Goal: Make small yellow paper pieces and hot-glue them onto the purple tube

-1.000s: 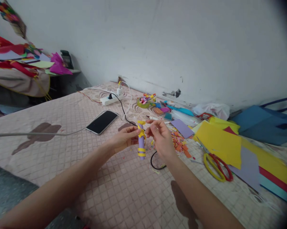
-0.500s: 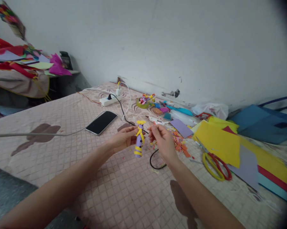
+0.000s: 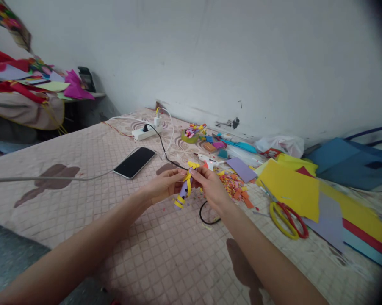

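Observation:
Between my hands, above the quilted bed cover (image 3: 165, 254), is a small purple paper figure (image 3: 184, 191) with yellow bands, black dots and a yellow top. It tilts, its lower end pointing down and left. My left hand (image 3: 165, 184) grips its upper part from the left, thumb in front. From the right, my right hand (image 3: 210, 184) pinches the same upper part near the yellow top. The fingers behind the figure are partly hidden. Orange and yellow paper scraps (image 3: 233, 186) lie just beyond my right hand, close to a white glue gun (image 3: 210, 160).
A phone (image 3: 135, 162) lies to the left, with a white power strip (image 3: 146, 133) behind it. On the right are scissors (image 3: 284, 218) and yellow sheets (image 3: 289, 188). A black cable (image 3: 206, 219) loops beneath my right hand. Small coloured pieces fill a tape roll (image 3: 189, 138) by the wall.
My right hand has moved left and closed on the figure's upper part. The figure has tilted, its top going right and its lower end left.

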A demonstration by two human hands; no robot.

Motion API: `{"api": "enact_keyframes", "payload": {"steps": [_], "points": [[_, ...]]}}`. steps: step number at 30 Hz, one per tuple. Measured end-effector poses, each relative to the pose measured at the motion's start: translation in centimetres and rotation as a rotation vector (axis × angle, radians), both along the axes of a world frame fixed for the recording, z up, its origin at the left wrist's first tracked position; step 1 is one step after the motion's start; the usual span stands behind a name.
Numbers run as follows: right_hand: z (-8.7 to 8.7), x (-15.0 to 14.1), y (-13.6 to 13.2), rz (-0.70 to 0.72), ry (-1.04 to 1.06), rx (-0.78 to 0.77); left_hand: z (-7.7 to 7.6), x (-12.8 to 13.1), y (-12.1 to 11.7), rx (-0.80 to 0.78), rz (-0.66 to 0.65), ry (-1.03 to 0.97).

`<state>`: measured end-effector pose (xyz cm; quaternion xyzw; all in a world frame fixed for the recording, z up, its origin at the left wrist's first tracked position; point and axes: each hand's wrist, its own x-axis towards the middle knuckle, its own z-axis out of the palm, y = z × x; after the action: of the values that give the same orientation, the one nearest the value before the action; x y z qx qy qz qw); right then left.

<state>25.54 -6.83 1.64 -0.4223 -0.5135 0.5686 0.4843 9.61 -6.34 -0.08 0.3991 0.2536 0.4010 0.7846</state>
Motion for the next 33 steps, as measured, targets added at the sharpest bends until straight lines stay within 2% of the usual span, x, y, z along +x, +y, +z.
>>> {"api": "enact_keyframes", "payload": {"steps": [9,16,20,28,33], "points": [[-0.1,0.4,0.5,-0.123,0.002,0.053,0.6,-0.1,-0.5,0.029,0.020,0.199],[-0.1,0.6,-0.4,-0.099,-0.004,0.005,0.2,-0.1,0.1,-0.023,0.104,0.099],[-0.1,0.8,-0.8,-0.103,-0.071,0.073,0.3,-0.2,0.2,-0.038,0.114,0.082],[0.0,1.1,-0.3,-0.214,-0.056,0.177,0.5,-0.2,0.1,-0.061,0.124,0.075],[0.2,0.8,-0.1,-0.204,-0.178,0.232,0.3,-0.2,0.0,-0.041,0.115,0.069]]}}
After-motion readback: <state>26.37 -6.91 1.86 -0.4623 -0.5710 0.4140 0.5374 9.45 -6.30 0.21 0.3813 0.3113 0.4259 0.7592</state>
